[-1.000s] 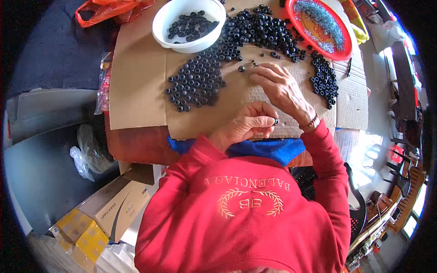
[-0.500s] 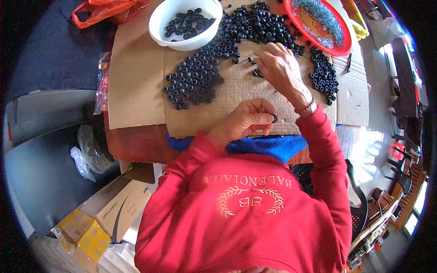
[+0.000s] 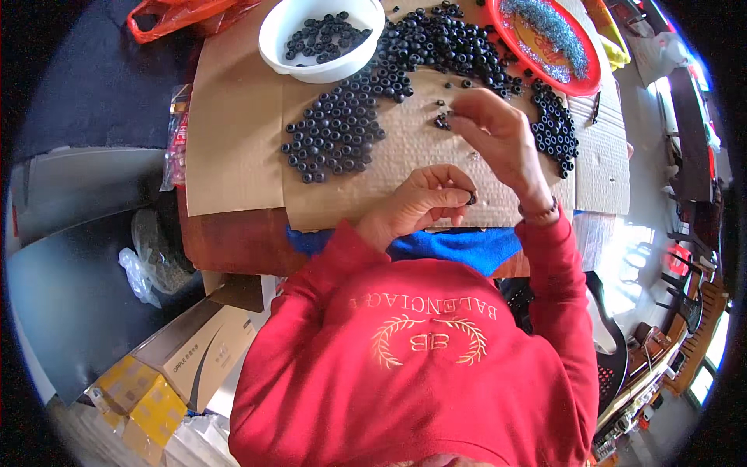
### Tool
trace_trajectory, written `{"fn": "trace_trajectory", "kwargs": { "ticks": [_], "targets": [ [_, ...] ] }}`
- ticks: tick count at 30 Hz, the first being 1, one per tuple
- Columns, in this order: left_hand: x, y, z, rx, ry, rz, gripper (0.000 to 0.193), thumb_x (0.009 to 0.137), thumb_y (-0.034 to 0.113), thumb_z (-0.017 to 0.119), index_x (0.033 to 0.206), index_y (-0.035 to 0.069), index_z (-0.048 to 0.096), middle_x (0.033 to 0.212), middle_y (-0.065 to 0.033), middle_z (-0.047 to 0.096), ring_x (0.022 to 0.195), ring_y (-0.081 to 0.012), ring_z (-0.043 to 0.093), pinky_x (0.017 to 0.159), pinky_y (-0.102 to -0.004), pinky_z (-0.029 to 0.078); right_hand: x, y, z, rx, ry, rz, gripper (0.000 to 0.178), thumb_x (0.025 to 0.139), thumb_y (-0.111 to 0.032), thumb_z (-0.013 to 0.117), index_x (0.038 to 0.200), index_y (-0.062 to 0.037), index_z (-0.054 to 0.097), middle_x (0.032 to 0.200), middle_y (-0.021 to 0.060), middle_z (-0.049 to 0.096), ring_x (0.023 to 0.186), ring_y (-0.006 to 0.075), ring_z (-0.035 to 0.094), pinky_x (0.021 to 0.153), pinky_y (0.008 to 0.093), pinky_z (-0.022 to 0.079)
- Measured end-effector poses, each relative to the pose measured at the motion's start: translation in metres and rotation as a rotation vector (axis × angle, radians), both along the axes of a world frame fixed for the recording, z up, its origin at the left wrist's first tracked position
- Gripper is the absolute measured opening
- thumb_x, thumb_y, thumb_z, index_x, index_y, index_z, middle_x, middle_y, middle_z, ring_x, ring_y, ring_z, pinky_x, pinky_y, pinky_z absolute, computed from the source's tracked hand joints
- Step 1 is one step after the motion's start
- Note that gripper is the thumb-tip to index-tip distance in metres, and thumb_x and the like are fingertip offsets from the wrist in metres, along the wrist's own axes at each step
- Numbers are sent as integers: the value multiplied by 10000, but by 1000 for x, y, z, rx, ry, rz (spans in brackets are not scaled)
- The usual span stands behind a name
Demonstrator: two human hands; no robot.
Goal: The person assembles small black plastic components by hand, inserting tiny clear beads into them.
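My left hand (image 3: 432,200) pinches a small black ring-shaped piece (image 3: 471,198) between thumb and fingertips, near the front edge of the cardboard (image 3: 233,156). Farther right, my right hand (image 3: 502,140) is raised with its fingers curled and their tips drawn together; anything between them is too small to make out. Beside those fingertips lie a few tiny black parts (image 3: 442,121). To the left spreads a group of black ring-shaped pieces (image 3: 334,128). A dense heap of similar black pieces (image 3: 443,43) lies beyond both hands, and another group (image 3: 554,128) sits right of my right hand.
At the back left, a white bowl (image 3: 268,48) holds more black pieces. A red tray (image 3: 585,87) with small shiny silvery bits stands at the back right. An orange plastic bag (image 3: 183,15) lies at the far left, and blue cloth (image 3: 459,247) hangs at the front edge.
My right hand has come back toward me and slightly right from near the heap, uncovering a few small black parts. My left hand has stayed nearly still, keeping its ring-shaped piece.
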State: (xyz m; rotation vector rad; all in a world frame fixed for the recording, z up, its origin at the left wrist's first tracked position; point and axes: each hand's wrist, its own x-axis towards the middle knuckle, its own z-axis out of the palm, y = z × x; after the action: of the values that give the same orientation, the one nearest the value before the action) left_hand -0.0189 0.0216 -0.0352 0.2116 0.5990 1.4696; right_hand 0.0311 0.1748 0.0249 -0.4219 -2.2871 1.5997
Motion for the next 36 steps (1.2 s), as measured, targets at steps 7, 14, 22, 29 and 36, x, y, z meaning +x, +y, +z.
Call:
{"fn": "trace_trajectory", "kwargs": {
  "ticks": [7,14,22,29,36],
  "targets": [
    [-6,-1,5,-16,-52,17,142,819,42,613,958,37,585,827,-53,618,660,-124,600,579,-271,520,69,-19,-15,-1054,253,-109,112,838,-29,572,949,-10,569,872,98,599,717,156,589,662,260,490],
    [-5,0,3,32,-25,90,141,836,45,586,972,22,562,895,-78,621,660,-132,604,583,-256,529,88,-30,-23,-1124,364,-112,139,845,-37,566,981,-13,557,872,100,589,715,155,571,663,255,468],
    [-1,-2,2,10,25,141,156,840,58,583,988,23,549,925,-87,616,681,-120,597,600,-244,534,92,-37,-32,-1181,387,-132,175,849,-27,555,1023,-4,558,885,91,594,754,148,571,687,264,468],
    [-2,-1,5,38,-24,131,163,850,66,575,1001,14,543,915,-90,612,731,-117,621,606,-243,550,93,-32,-28,-731,130,-159,195,852,-14,557,1041,15,595,888,94,639,785,131,599,715,258,484],
    [-4,-1,0,61,-41,139,169,842,55,575,1000,8,541,931,-110,599,727,-122,622,619,-239,553,98,-34,-25,-706,128,-201,110,841,24,560,942,15,603,889,82,650,796,116,615,690,220,489]
  ]
}}
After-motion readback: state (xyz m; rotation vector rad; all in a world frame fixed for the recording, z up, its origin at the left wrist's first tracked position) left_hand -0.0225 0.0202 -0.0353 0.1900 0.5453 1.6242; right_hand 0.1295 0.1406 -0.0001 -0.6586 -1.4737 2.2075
